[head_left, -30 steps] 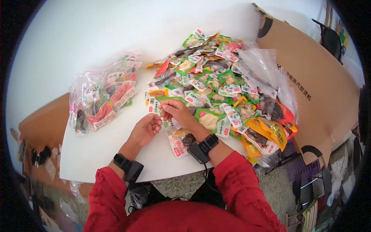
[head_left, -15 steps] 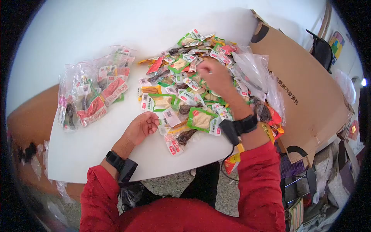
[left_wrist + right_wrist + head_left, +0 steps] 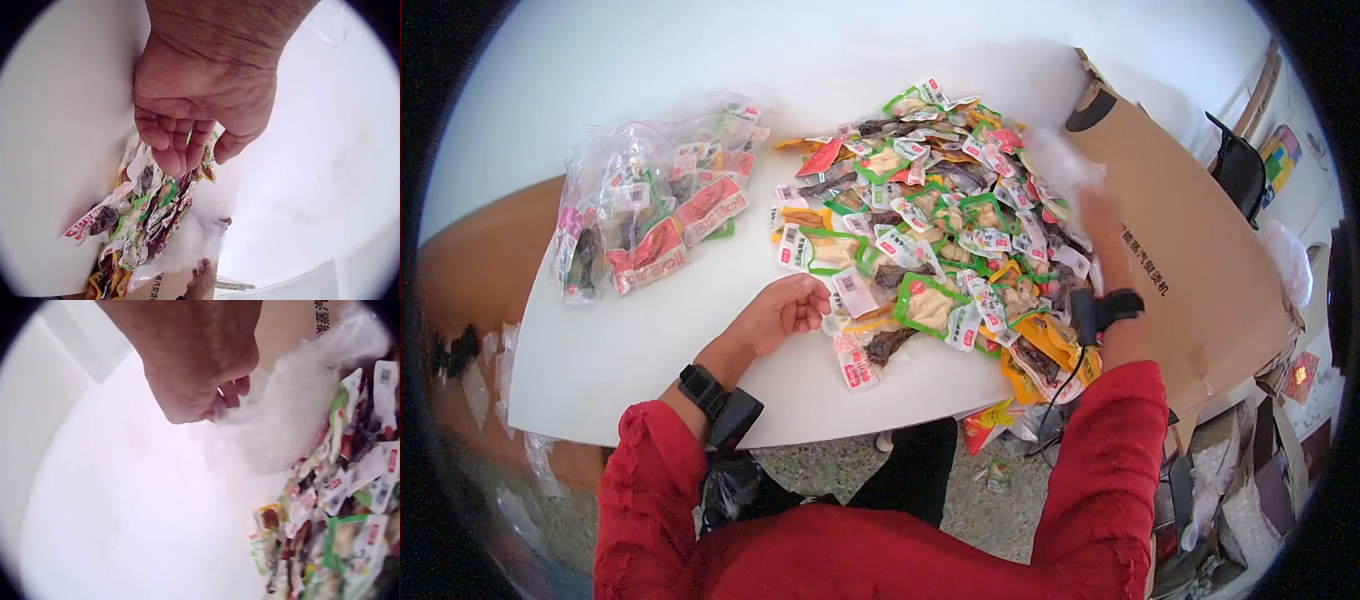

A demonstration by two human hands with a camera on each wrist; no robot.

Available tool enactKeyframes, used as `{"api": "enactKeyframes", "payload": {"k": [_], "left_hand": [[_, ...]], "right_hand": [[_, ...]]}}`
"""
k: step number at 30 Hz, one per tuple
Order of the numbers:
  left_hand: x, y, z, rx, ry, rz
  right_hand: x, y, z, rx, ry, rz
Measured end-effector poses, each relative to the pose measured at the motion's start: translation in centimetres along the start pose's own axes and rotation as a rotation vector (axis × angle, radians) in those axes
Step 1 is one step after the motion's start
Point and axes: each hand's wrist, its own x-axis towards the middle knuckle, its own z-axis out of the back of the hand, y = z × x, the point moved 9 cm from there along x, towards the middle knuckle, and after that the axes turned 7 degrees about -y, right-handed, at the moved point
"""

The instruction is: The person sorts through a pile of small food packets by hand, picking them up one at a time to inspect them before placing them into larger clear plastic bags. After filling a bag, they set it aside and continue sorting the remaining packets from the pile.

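My right hand (image 3: 1097,215), blurred by motion, is at the far right of a heap of packaged snacks (image 3: 940,215). In the right wrist view its fingers pinch a clear plastic bag (image 3: 281,419), which hangs crumpled beside the heap. My left hand (image 3: 785,312) hovers at the heap's near left edge, fingers loosely curled and holding nothing. Just beyond its fingertips lie a white-labelled pack (image 3: 855,295) and a green-edged pack (image 3: 825,250). The left wrist view shows its palm and bent fingers over the packs.
On the left of the white table (image 3: 650,370) lie clear zip bags (image 3: 625,205) filled with packs. A large cardboard box (image 3: 1190,250) leans along the right side. Yellow packs (image 3: 1050,345) sit near the table's front right edge.
My right hand has swung from beside the left hand, across the heap, to its far right and has taken hold of the clear plastic bag. The left hand stays nearly in place.
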Motion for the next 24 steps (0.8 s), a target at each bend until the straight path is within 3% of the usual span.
{"api": "enactKeyframes", "payload": {"k": [1, 3, 4, 6, 7, 9, 13, 15, 17, 18, 19, 20, 22, 24], "left_hand": [[-0.1, 0.0, -0.2, 0.018, 0.010, -0.003], [0.0, 0.1, -0.1, 0.009, 0.008, 0.005], [0.0, 0.2, -0.1, 0.004, 0.008, 0.011], [0.0, 0.2, -0.1, -0.003, 0.011, 0.011], [0.1, 0.2, -0.1, -0.009, 0.015, 0.012], [0.1, 0.2, -0.2, -0.014, 0.029, 0.001], [0.2, 0.2, -0.6, -0.010, 0.148, -0.024], [-0.5, -0.3, -1.8, -0.064, 0.164, 0.008], [-1.2, -1.0, -2.7, -0.114, 0.168, 0.033], [-1.6, -1.3, -3.4, -0.164, 0.220, 0.049], [-2.1, -1.7, -4.0, -0.213, 0.270, 0.065], [-2.2, -2.1, -3.9, -0.208, 0.248, 0.066], [-2.4, -2.4, -3.3, -0.311, 0.168, 0.145], [-2.2, -2.8, -2.4, -0.344, 0.137, 0.145]], "right_hand": [[1.3, -0.5, 4.7, 0.078, -0.074, -0.217], [2.1, -2.9, 8.9, 0.661, -0.443, -0.362], [2.3, -2.5, 9.7, 0.661, -0.442, -0.357], [2.0, -2.9, 8.0, 1.185, -0.322, -0.637], [2.3, -2.8, 7.9, 1.188, -0.320, -0.630], [2.5, -1.4, 7.5, 1.607, -0.327, -0.646], [1.1, 3.6, 9.4, 1.814, -0.193, -0.661], [0.0, 11.6, 15.2, 0.772, -0.197, 0.061], [-2.5, 17.0, 12.8, 1.378, 0.096, 0.032], [-5.4, 21.5, 13.7, 1.341, 0.258, 0.105], [-8.6, 25.8, 14.0, 1.247, 0.398, 0.309], [-11.8, 29.9, 16.2, 1.087, 0.340, 0.625], [-16.9, 34.1, 16.3, 1.092, 0.387, 0.820], [-19.6, 35.8, 17.2, 1.119, 0.424, 0.883]]}}
